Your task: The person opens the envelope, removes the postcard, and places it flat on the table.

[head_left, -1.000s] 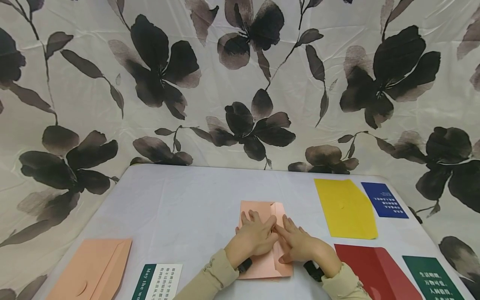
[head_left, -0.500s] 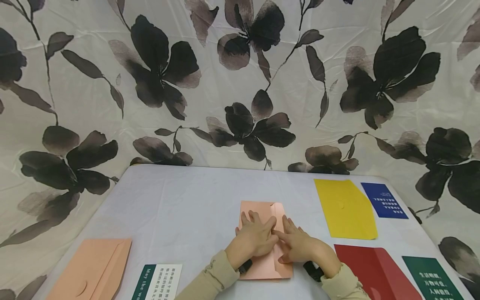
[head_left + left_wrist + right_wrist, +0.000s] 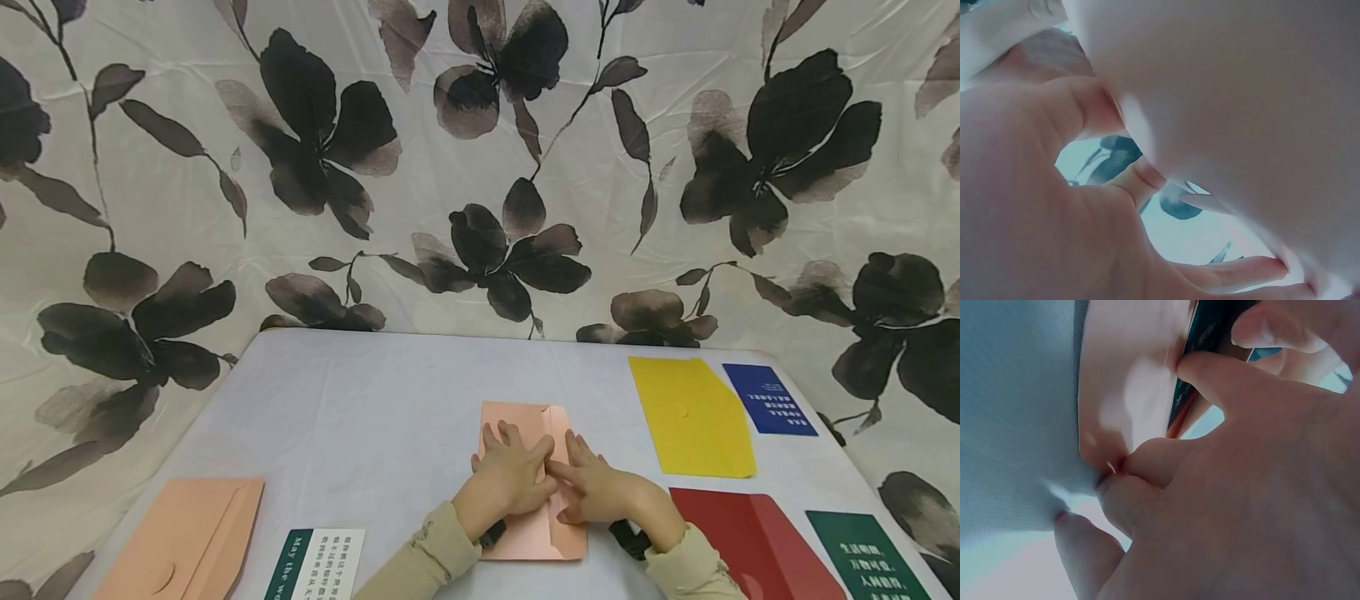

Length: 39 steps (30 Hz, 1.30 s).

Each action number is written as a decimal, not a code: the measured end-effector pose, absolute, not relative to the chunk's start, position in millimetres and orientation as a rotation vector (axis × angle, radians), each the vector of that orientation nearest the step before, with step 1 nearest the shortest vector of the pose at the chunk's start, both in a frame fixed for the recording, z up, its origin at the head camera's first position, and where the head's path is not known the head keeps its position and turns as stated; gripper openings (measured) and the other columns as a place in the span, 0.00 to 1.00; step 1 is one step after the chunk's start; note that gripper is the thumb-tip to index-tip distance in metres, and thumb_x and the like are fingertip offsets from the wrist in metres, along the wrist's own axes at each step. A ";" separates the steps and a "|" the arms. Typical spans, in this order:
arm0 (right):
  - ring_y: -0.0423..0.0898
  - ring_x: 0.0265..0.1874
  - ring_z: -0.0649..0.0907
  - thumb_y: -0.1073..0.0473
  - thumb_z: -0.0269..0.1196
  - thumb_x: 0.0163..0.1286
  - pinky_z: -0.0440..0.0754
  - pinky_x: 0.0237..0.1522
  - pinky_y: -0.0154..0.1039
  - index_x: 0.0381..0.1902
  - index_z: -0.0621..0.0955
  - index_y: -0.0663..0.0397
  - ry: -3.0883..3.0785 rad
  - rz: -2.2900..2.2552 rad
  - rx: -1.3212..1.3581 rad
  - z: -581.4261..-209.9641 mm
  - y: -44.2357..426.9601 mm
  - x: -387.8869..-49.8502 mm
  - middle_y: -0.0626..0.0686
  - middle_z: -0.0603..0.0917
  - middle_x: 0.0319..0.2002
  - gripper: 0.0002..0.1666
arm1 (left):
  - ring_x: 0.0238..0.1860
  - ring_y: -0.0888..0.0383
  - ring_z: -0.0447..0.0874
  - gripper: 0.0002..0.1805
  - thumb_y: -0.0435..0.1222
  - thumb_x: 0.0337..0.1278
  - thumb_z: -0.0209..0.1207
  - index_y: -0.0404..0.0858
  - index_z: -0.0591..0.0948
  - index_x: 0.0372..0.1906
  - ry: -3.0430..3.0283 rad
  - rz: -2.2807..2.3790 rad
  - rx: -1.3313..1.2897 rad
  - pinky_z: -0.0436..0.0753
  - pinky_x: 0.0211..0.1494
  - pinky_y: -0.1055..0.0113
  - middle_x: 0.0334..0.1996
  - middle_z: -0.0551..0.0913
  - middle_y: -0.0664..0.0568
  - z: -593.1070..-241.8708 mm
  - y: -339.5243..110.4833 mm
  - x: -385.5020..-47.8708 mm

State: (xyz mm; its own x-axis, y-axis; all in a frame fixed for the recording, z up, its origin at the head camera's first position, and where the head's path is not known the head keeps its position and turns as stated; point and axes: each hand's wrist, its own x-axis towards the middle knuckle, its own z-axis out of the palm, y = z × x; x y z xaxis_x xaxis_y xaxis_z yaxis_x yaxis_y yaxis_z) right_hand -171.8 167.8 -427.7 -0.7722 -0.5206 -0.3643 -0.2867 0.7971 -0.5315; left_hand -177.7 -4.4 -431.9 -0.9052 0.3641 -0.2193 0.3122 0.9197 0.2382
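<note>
A peach-pink envelope [image 3: 528, 542] lies flat on the table, seam side up, in the middle of the head view. On its left half my left hand [image 3: 510, 471] rests with spread fingers. My right hand [image 3: 600, 487] presses the folded strip along the right side, its fingers mostly straight. The two hands nearly meet over the centre. In the right wrist view, a dark green card edge [image 3: 1200, 347] with white print shows beside the pink flap [image 3: 1122, 387]; the hands hide it from the head view. The left wrist view shows fingertips against the envelope's pale surface [image 3: 1241, 106].
Another peach envelope [image 3: 176, 542] lies front left, beside a green-and-white printed card [image 3: 318, 562]. To the right are a yellow envelope [image 3: 690, 421], a blue card [image 3: 768, 400], a red envelope [image 3: 750, 537] and a green card [image 3: 866, 554]. A floral cloth [image 3: 420, 167] hangs behind the table.
My right forefinger has slid slightly toward the near side over the envelope's middle. The left hand and the envelope stay almost where they were.
</note>
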 end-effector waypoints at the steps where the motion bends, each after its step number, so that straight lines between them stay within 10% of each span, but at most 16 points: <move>1: 0.68 0.75 0.43 0.55 0.68 0.66 0.48 0.69 0.69 0.72 0.68 0.61 2.478 -0.618 -0.605 -427.0 167.9 -171.8 0.74 0.43 0.75 0.40 | 0.67 0.19 0.55 0.21 0.53 0.62 0.52 0.53 0.70 0.57 2.823 0.283 0.514 0.78 0.47 0.32 0.68 0.59 0.23 -432.3 -4.6 -178.2; 19: 0.68 0.74 0.50 0.61 0.55 0.76 0.53 0.69 0.67 0.67 0.74 0.60 2.471 -0.780 -0.589 -429.4 177.9 -180.1 0.73 0.49 0.75 0.24 | 0.67 0.21 0.56 0.14 0.55 0.63 0.54 0.54 0.70 0.45 2.817 0.269 0.523 0.80 0.45 0.34 0.68 0.61 0.26 -433.6 -6.5 -180.0; 39: 0.68 0.74 0.53 0.62 0.56 0.75 0.54 0.69 0.64 0.65 0.75 0.65 2.434 -0.806 -0.624 -427.7 185.7 -184.8 0.72 0.52 0.75 0.23 | 0.68 0.23 0.57 0.28 0.65 0.60 0.56 0.61 0.71 0.62 2.822 0.169 0.526 0.82 0.45 0.39 0.70 0.61 0.28 -437.1 -6.3 -180.9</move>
